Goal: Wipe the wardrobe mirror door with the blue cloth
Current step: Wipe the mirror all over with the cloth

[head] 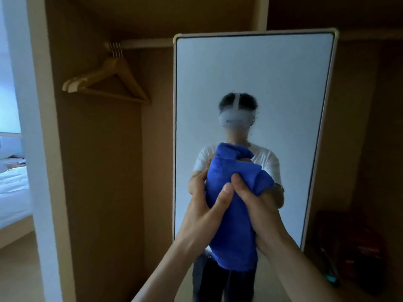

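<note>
Both hands clutch the blue cloth (234, 225), bunched into a thick roll between them. The left hand (201, 211) wraps its side with the thumb laid across the front. The right hand (261, 211) grips the other side, its thumb pressed into the fabric just above the left one. Neither hand is spread flat; the fingers curl round the cloth, whose loose end hangs below the wrists.

The wardrobe (98, 171) fills most of the view, a brown, dim open compartment. The mirror door (250, 73) stands in front of its right half, tall, with a pale frame and rounded top corners. The glass shows the person in a white shirt, holding the same cloth at chest height. At the far left edge a bed (13, 188) with white bedding shows in a brighter room. Low on the right, in shadow, sits a dark reddish bag (353, 247); what it holds I cannot tell. Wooden hangers (109, 81) hang from the rail (144, 43) in the upper left of the compartment.

As for progress, the cloth is held up in front of the middle of the glass. From its smaller reflection it seems to sit apart from the surface, not against it. I see no streaks or damp patches, so I cannot tell whether any part has been wiped. I judge that the wiping itself lies ahead: the cloth needs pressing to the glass and passing over the whole pane.
</note>
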Motion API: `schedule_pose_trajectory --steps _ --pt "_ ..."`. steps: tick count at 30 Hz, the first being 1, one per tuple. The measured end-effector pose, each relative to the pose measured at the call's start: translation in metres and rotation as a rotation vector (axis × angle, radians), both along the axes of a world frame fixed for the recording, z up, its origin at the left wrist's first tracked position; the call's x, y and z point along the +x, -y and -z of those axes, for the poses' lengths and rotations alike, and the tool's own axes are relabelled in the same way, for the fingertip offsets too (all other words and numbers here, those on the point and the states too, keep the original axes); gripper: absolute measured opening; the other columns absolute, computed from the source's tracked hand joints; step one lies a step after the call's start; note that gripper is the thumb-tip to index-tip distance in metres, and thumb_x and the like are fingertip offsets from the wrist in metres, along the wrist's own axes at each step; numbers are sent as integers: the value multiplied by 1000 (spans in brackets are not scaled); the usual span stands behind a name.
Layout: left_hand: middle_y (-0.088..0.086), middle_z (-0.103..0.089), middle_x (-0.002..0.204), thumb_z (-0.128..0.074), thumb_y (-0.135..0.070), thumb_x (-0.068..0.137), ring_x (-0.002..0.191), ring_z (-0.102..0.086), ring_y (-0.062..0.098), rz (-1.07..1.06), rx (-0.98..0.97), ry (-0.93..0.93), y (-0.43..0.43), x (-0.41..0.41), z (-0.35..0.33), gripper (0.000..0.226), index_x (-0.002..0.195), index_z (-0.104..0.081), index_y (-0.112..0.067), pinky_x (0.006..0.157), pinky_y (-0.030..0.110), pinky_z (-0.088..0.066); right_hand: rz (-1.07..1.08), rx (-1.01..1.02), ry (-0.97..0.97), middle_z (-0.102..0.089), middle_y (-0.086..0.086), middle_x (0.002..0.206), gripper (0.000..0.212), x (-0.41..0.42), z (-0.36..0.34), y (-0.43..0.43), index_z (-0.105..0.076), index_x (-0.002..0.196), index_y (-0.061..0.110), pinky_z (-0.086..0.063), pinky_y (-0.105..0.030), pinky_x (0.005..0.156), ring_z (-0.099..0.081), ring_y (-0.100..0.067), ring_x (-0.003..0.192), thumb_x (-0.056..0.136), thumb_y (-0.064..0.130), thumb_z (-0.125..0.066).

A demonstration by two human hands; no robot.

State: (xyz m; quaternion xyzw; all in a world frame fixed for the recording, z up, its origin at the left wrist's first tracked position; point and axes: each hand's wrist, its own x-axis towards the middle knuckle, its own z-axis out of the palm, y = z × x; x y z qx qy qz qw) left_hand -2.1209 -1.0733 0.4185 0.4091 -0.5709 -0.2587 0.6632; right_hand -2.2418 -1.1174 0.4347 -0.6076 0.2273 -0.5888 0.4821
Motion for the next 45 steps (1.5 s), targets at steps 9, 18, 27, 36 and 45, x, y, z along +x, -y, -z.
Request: schedule_pose_trajectory --steps 9,18,27,36,45 --pt "-15 -69 87 -51 -61 98 75 -67 2 -320 -216 -66 20 -15 -32 29 101 -58 -33 61 17 -52 -89 -73 8 -77 7 100 31 2 -30 9 -69 103 45 -56 -38 87 -74 -12 96 76 55 -79" --pt "-9 -73 88 -59 -52 98 84 -72 5 -167 -142 -136 24 11 -75 27 97 -64 -25 74 29 -54 -67 -71 -22 -77 -1 102 25 12 -71 9 -70 113 21 -61 -27 78 -74 -12 94 88 21 -74" --pt "0 -62 114 -56 -47 98 98 -60 -5 -337 -310 181 26 64 -141 29 120 -62 -30 74 7 -47 265 -568 -294 -72 10 98 17 29 -153 9 -64 108 28 -53 -26 82 -68 -9 94 92 27 -68" --pt "-31 -43 108 -48 -59 97 115 -48 5 -412 -229 295 61 110 -181 65 154 -32 -34 105 39 -41 955 -1152 -776 -50 10 89 26 53 -233 30 -45 95 36 -32 -26 53 -54 -17 81 86 33 -69" --pt "12 -62 136 -47 -63 82 131 -56 36 -159 -172 109 82 121 -186 61 141 -38 -51 108 61 -46 1150 -1368 -887 -59 -6 110 47 89 -290 36 -56 131 20 -43 -40 73 -55 -29 98 86 21 -67"
